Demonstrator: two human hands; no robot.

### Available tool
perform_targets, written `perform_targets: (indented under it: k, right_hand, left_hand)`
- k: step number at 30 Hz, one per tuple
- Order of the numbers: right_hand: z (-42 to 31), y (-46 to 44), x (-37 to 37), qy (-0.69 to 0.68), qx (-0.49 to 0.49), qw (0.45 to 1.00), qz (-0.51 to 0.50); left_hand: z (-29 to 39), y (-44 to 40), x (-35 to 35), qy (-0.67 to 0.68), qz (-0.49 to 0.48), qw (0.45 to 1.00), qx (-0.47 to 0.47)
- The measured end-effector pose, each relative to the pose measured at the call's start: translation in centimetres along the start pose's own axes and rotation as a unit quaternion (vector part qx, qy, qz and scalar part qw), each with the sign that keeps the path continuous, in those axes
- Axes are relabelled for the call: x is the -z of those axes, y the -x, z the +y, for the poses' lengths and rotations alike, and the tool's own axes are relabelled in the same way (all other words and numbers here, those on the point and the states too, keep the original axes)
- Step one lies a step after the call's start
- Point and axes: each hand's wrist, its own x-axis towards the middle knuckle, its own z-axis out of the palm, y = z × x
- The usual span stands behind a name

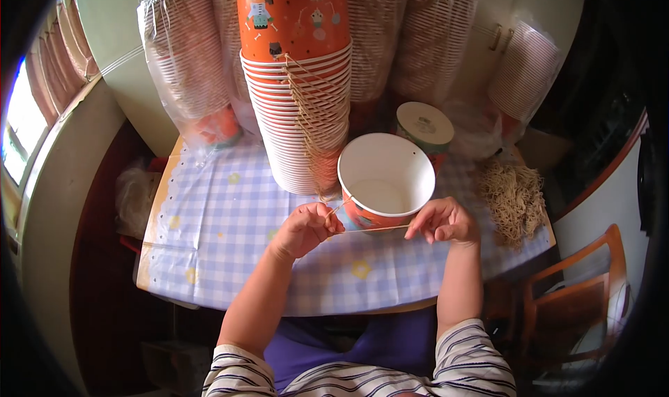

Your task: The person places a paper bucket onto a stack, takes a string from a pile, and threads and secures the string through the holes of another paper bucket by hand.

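A paper bucket (387,177), white inside with an orange printed outside, stands upright on the table in front of me. A thin tan cord (373,230) runs from the near left of its rim to my hands and stretches level across the bucket's front. My left hand (306,228) is closed with the cord pinched in its fingers, just left of the bucket. At the bucket's right front, my right hand (444,223) pinches the other stretch of the cord between thumb and finger. A small dark hole shows in the far right of the rim.
A tall stack of nested orange buckets (300,118) with cords along its side stands behind left. An upturned bucket (425,121) sits behind right. Loose cords (514,202) lie in a pile at right. Plastic-wrapped stacks (188,55) line the back; a wooden chair (578,292) stands at right.
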Motion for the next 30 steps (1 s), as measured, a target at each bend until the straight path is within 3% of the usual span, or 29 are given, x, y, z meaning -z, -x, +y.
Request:
perform_targets:
  k: [7, 10, 12, 14, 18, 19, 22, 25, 30]
  right_hand:
    - [-2.9, 2.7, 0.1, 0.129, 0.006, 0.977, 0.171]
    - [-5.2, 2.7, -2.1, 0.249, -0.056, 0.936, 0.242]
    - [-5.6, 2.1, -3.3, 0.472, -0.046, 0.867, 0.152]
    - [-5.1, 2.0, -4.6, 0.642, -0.044, 0.761, 0.084]
    - [-3.5, 0.6, -7.4, 0.513, -0.047, 0.849, 0.115]
    - [-2.4, 0.0, -7.6, 0.482, 0.000, 0.869, 0.112]
    - [0.6, -2.3, -9.1, 0.391, -0.048, 0.906, 0.156]
    - [2.9, -4.4, -10.3, 0.326, -0.041, 0.913, 0.241]
    - [5.5, -6.2, -10.0, 0.390, 0.086, 0.870, 0.290]
  left_hand:
    - [0.5, -0.4, 0.1, 0.013, 0.014, 1.000, 0.008]
    - [0.3, -0.5, 0.2, 0.011, 0.004, 1.000, 0.014]
    - [0.2, -0.6, 0.1, -0.002, -0.006, 1.000, 0.022]
    - [0.3, -0.4, 0.0, -0.020, -0.011, 0.999, 0.034]
    - [0.5, -0.1, -0.5, -0.032, -0.013, 0.998, 0.056]
    - [0.5, -0.1, -0.5, -0.039, -0.013, 0.998, 0.058]
    - [0.3, 0.0, -0.9, -0.061, -0.006, 0.996, 0.062]
    - [0.0, -0.1, -1.4, -0.134, 0.034, 0.988, 0.068]
    - [-0.3, -0.3, -2.4, -0.220, 0.056, 0.972, 0.060]
